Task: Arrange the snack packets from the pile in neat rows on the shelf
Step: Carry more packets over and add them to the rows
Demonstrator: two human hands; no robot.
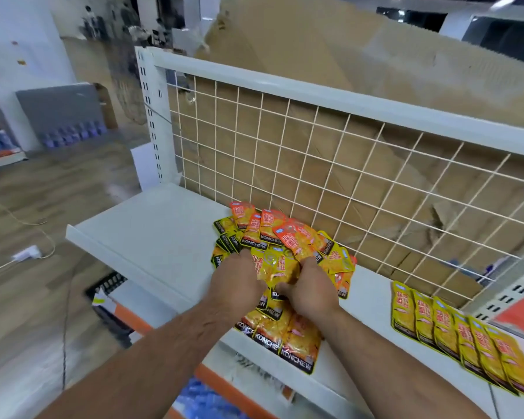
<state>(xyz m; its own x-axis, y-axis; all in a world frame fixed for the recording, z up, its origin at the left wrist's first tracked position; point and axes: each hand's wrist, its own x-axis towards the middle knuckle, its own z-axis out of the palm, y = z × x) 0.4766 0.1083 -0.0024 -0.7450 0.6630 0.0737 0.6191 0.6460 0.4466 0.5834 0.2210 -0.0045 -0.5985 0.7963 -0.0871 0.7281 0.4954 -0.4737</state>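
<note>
Left hand (238, 278): mine, reaching over the front edge of the shelf (152, 231) and lying on the left side of the pile (263, 225).
Left fingers (246, 257): bent down at the knuckles and close together, the tips buried among the packets. Whether they pinch any I cannot tell.
Right hand (310, 290): mine, just beside the left, on the right side of the pile.
Right fingers (310, 263): curled over a bunch (276, 267) of yellow packets, with the thumb (285, 287) hooked in against its lower edge. The bunch is gripped.
Bunch: crumpled, standing up between my two hands, touching both.
Pile: loose yellow and orange packets, overlapping at all angles. It runs from the grid (345, 164) at the back of the shelf to the front edge, about midway along the shelf.
Front packets (285, 337): three or so lying flat with their black "KONCHEW" ends at the front edge, below my wrists.
Row (466, 337): yellow packets laid side by side, each overlapping the next, at the right end of the shelf, well apart from the pile.
Shelf: white metal, bare at its left end.
Grid: white wire, upright along the back edge.
Cardboard (315, 40): brown sheets behind the grid.
Floor (43, 192): wood-patterned, left of the shelf, with a white cable (28, 252) lying on it.
</note>
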